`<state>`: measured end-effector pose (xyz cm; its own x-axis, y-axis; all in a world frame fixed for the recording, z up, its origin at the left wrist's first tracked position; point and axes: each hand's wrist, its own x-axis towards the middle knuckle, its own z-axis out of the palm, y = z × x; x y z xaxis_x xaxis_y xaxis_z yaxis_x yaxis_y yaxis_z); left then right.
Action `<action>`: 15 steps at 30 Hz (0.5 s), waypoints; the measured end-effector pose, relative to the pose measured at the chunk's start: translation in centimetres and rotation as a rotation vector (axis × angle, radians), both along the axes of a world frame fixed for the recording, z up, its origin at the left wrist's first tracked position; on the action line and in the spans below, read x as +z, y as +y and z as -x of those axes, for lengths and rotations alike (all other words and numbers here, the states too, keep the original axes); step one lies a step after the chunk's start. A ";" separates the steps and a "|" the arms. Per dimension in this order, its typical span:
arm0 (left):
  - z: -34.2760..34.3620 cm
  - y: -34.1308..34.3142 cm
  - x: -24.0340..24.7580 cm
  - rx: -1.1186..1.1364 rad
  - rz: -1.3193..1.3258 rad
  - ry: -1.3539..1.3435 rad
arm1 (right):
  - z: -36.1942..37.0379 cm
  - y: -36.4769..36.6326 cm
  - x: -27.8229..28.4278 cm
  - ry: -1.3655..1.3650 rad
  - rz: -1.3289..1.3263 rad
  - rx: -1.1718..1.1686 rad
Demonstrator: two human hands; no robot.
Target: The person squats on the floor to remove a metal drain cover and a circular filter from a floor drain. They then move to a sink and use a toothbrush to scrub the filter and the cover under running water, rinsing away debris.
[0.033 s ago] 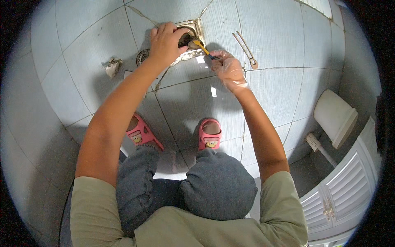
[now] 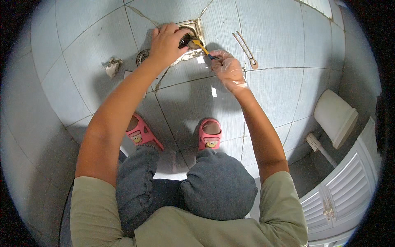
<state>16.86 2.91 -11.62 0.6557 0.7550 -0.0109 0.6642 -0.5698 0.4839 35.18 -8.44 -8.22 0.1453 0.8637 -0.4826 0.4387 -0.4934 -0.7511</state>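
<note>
Crouched over the pale blue tiled floor [image 2: 279, 99], the person spread the thumb and forefinger of a bare left hand [image 2: 164, 44] at the grimy, square-framed floor drain [image 2: 200, 29]. The right hand [image 2: 227, 68], in a clear plastic glove, gripped a slim yellow-and-blue handled tool [image 2: 202, 47] reaching the drain. Long, thin, two-armed tongs [image 2: 248, 52] lay near that hand.

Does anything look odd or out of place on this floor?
Yes. A round grate lies on the tiles left of the grimy drain, perhaps its cover. Further left is a dirty, crumpled whitish clump, like litter. Only the right hand wears a clear glove; the left hand looks bare.
</note>
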 end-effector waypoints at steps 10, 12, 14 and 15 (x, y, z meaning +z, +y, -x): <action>-1.1 0.4 0.7 -0.271 0.036 -0.095 | 0.4 0.3 0.3 0.083 0.100 -0.147; -1.0 0.4 0.7 -0.276 0.052 -0.104 | 0.3 0.4 0.3 0.022 0.101 -0.094; -0.9 0.5 0.6 -0.266 0.055 -0.135 | 0.5 0.0 0.3 0.065 0.032 -0.110; -0.8 0.4 0.5 -0.245 0.065 -0.143 | 0.7 -0.1 0.3 0.086 -0.003 -0.116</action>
<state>17.67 3.34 -11.09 0.8165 0.5750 0.0514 0.4335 -0.6695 0.6032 34.51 -8.57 -7.89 0.2023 0.8453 -0.4946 0.3128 -0.5343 -0.7852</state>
